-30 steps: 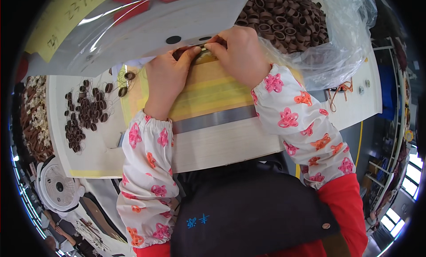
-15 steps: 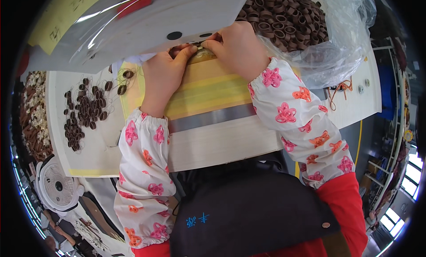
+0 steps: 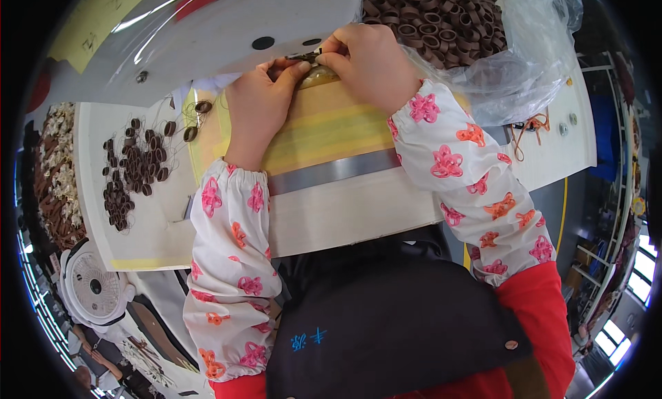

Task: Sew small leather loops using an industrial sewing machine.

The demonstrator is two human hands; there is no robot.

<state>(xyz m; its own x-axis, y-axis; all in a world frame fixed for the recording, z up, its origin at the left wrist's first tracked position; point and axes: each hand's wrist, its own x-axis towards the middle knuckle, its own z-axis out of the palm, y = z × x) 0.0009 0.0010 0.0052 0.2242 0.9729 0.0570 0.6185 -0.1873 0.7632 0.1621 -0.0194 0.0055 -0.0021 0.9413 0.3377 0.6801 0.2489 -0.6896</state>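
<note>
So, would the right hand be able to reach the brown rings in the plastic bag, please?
Probably yes: the brown rings lie near the right hand, exposed in the plastic bag, though that hand looks busy.

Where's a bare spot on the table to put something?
Bare pale table shows between the grey strip and the near edge, between flowered sleeves. Left is crowded with small brown loops, far right with piled brown rings.

Sleeves white, pink-orange floral; rings brown; tape yellow; held piece dark, seemingly brown.
</note>
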